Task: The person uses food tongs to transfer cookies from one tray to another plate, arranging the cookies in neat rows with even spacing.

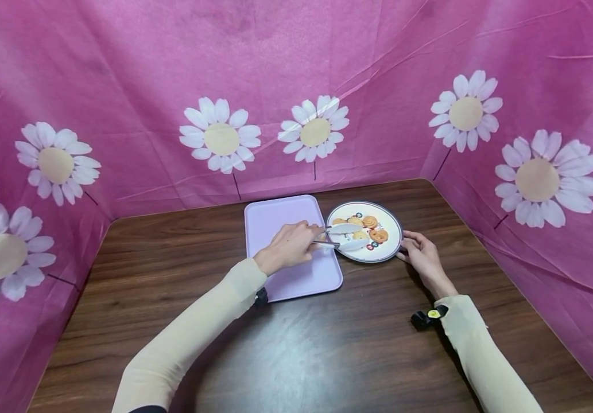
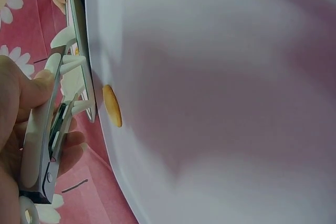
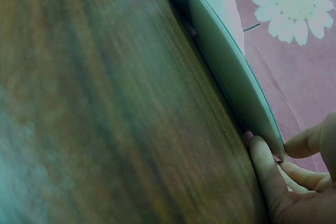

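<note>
My left hand (image 1: 291, 244) holds a pair of metal tongs (image 2: 39, 150) with white tips, above the right side of a lilac tray (image 1: 309, 281). The spread tips reach over a round white plate (image 1: 393, 225) with a dark rim, where several golden cookies (image 1: 370, 222) lie. In the left wrist view one cookie (image 2: 112, 106) lies on the tray near its edge; in the head view the left hand hides it. My right hand (image 1: 424, 258) pinches the plate's right rim between thumb and fingers, as the right wrist view also shows.
Tray and plate lie side by side towards the back of a brown wooden table (image 1: 296, 355). A pink cloth (image 1: 275, 57) printed with large white daisies hangs behind the table and along both sides.
</note>
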`<action>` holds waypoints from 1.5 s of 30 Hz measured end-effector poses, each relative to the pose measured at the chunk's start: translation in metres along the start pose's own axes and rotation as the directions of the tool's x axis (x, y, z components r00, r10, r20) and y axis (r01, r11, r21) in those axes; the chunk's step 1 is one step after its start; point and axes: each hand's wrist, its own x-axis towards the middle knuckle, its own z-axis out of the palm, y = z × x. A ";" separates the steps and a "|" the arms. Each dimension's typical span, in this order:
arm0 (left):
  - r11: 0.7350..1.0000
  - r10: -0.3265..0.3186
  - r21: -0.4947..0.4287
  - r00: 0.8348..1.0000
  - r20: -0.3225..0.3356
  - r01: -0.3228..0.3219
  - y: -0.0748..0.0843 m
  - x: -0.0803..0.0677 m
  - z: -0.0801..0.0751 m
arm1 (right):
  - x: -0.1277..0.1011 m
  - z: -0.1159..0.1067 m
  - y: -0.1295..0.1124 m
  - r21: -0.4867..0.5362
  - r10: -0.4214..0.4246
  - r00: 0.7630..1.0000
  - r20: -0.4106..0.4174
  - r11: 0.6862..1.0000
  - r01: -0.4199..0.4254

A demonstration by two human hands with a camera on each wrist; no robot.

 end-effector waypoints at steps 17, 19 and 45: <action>0.998 -0.020 -0.066 1.000 -0.023 0.019 -0.007 -0.012 -0.010 | 0.000 0.000 0.000 -0.008 0.004 1.000 -0.011 1.000 -0.004; 0.997 -0.026 -0.080 0.999 -0.034 0.023 -0.010 -0.015 -0.012 | 0.000 0.000 0.000 0.007 0.000 1.000 -0.009 1.000 0.000; 0.994 -0.102 -0.035 0.990 -0.097 0.099 -0.054 -0.066 -0.036 | 0.001 0.000 -0.002 -0.011 0.011 1.000 -0.005 1.000 -0.011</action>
